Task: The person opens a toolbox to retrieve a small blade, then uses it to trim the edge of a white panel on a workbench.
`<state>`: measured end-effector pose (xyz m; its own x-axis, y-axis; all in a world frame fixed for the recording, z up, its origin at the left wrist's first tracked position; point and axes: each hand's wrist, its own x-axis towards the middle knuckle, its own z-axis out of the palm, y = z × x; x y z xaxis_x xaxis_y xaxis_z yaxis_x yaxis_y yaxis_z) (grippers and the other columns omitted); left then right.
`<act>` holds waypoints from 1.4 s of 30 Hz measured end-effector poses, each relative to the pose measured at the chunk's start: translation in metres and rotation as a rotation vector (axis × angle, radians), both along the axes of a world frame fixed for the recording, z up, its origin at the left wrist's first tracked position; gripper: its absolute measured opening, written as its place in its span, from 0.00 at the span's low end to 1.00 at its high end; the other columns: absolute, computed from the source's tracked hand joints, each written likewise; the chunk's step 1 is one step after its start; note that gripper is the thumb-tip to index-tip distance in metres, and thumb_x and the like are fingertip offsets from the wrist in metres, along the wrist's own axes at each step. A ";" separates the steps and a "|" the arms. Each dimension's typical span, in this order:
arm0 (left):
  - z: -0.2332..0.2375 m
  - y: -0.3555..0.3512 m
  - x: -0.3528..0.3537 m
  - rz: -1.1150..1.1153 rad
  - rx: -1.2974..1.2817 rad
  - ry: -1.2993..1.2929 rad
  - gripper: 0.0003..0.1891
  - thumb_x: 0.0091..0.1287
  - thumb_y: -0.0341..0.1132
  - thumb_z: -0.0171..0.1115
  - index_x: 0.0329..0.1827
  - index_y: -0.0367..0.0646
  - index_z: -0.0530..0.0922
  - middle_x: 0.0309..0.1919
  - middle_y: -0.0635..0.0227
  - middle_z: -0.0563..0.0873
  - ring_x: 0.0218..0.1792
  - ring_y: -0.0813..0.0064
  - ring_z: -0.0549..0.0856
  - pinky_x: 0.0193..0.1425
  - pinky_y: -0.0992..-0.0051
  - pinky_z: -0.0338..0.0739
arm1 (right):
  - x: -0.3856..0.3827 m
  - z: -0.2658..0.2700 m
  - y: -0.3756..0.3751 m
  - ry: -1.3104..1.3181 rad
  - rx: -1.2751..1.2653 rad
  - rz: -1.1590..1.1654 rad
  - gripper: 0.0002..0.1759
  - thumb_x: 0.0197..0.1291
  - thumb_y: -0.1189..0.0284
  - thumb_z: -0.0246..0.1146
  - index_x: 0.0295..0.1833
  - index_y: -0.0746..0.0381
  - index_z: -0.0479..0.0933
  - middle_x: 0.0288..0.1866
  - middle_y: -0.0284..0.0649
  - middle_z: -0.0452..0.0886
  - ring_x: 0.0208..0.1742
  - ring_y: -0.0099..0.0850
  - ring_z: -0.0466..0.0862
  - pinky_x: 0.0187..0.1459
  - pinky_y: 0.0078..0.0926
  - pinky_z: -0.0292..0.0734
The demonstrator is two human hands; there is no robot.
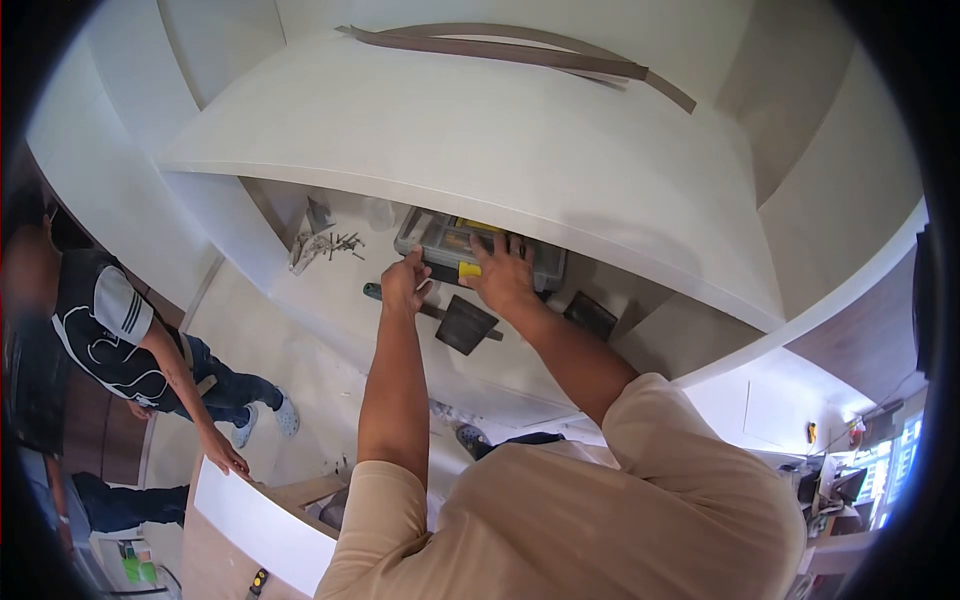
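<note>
A grey toolbox (549,266) with a clear lid and yellow parts sits on the lower shelf, under the overhanging white top. At its front left corner is my left hand (405,281), its fingers bent together; what they grip, if anything, is too small to tell. My right hand (503,272) lies over the front of the box beside a yellow latch (469,270), fingers spread on the lid. Just in front of the box lies a dark square plate (466,325), and a green-handled tool (373,290) is left of my left hand.
Screws (346,243) lie left of the box, and another dark piece (590,315) lies to its right. Brown strips (500,50) rest on the white top (460,130). A person (110,320) stands at the left, one hand on a white panel (250,515).
</note>
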<state>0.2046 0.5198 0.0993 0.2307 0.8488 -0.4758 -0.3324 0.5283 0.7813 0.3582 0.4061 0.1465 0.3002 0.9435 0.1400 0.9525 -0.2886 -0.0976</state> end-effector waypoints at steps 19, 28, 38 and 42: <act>-0.015 0.009 -0.006 -0.046 0.114 0.110 0.13 0.67 0.41 0.73 0.39 0.41 0.81 0.31 0.69 0.82 0.31 0.75 0.81 0.39 0.67 0.75 | 0.036 -0.023 -0.032 -0.244 0.133 0.064 0.35 0.64 0.70 0.61 0.78 0.56 0.65 0.78 0.49 0.67 0.77 0.49 0.68 0.73 0.49 0.67; -0.001 0.001 0.000 0.019 0.079 0.069 0.11 0.69 0.42 0.71 0.42 0.45 0.83 0.35 0.72 0.80 0.34 0.76 0.80 0.52 0.62 0.78 | 0.038 -0.035 -0.028 -0.459 0.095 0.082 0.29 0.68 0.70 0.56 0.73 0.68 0.69 0.72 0.59 0.71 0.73 0.58 0.72 0.67 0.55 0.74; 0.005 0.002 0.002 0.066 0.102 0.045 0.12 0.67 0.38 0.74 0.36 0.40 0.80 0.26 0.70 0.80 0.26 0.76 0.79 0.36 0.70 0.77 | 0.065 -0.026 -0.047 -0.284 0.104 0.115 0.32 0.67 0.76 0.54 0.78 0.61 0.65 0.80 0.48 0.65 0.76 0.56 0.70 0.73 0.52 0.69; 0.007 0.000 0.002 0.078 0.093 0.021 0.13 0.66 0.38 0.74 0.36 0.40 0.80 0.28 0.69 0.81 0.26 0.76 0.80 0.35 0.70 0.77 | 0.057 -0.004 -0.042 -0.201 -0.096 0.069 0.34 0.69 0.78 0.52 0.81 0.62 0.60 0.84 0.49 0.57 0.80 0.55 0.64 0.77 0.53 0.64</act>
<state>0.2070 0.5200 0.1066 0.1531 0.9044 -0.3983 -0.3530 0.4265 0.8327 0.4156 0.3643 0.1424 0.2099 0.9727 0.0987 0.9678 -0.2211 0.1205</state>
